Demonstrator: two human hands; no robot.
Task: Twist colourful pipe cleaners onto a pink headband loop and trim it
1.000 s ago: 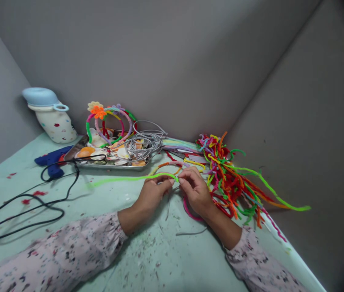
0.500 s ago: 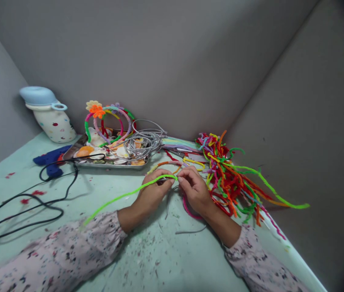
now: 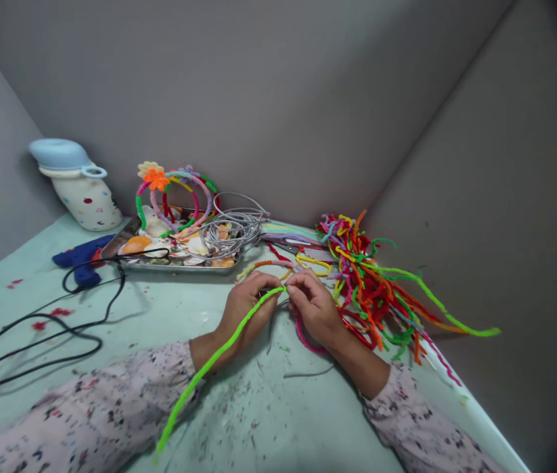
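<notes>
My left hand and my right hand meet fingertip to fingertip over the pale green table. Both pinch one end of a lime green pipe cleaner, whose free length slants down and left across my left wrist and sleeve. A thin grey wire hangs below the fingers, and a pink pipe cleaner curves under my right hand. Just right of my right hand lies a heap of coloured pipe cleaners.
At the back stands a metal tray with shells, wrapped headbands and a coil of grey wire. A blue glue gun with a black cord lies at left, near a dotted white jug. Grey walls close the corner.
The green pipe cleaner's free end has swung from pointing left over the table down toward my left sleeve. Both hands stay pinched at the same spot.
</notes>
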